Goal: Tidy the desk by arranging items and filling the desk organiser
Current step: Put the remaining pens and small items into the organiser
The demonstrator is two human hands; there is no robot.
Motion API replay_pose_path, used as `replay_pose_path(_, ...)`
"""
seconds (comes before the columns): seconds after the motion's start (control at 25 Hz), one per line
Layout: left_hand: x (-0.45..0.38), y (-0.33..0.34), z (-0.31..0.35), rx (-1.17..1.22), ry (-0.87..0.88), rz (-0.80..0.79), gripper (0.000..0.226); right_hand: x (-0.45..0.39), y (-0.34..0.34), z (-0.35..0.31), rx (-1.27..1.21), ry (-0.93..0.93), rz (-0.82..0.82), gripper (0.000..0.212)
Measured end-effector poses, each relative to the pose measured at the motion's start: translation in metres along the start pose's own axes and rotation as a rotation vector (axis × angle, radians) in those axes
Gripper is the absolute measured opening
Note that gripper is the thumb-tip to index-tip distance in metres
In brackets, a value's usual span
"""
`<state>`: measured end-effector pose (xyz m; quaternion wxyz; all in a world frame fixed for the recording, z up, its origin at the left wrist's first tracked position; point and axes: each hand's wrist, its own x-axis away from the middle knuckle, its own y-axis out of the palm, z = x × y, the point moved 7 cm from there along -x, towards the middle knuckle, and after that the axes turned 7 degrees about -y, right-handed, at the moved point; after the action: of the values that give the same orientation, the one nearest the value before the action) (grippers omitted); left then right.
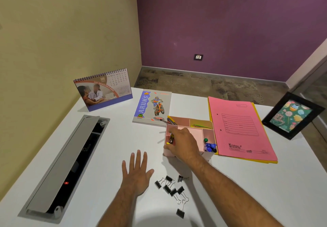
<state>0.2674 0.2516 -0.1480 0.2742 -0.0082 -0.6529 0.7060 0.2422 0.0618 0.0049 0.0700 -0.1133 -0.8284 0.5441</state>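
1. Your right hand (183, 142) reaches into the organiser (207, 153), fingers curled; what they hold, I cannot tell.
2. Binder clips (172, 190) lie lower centre of the frame, just right of your flat, empty left hand (137, 172) (the nearer one).

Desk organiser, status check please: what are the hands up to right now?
Left hand flat on desk, open. Right hand over pink desk organiser, grip on a small item. Binder clips loose on desk, not yet filed.

white desk (265, 191), organiser (196, 131), binder clips (172, 189), folders (238, 129)
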Motion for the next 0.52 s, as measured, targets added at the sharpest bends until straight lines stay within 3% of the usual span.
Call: replay_pose_path(0.52, 0.000, -0.002, 0.002, 0.004, 0.019, -0.049, 0.106, 0.006, 0.004, 0.013, -0.096, 0.066, 0.079, 0.058)
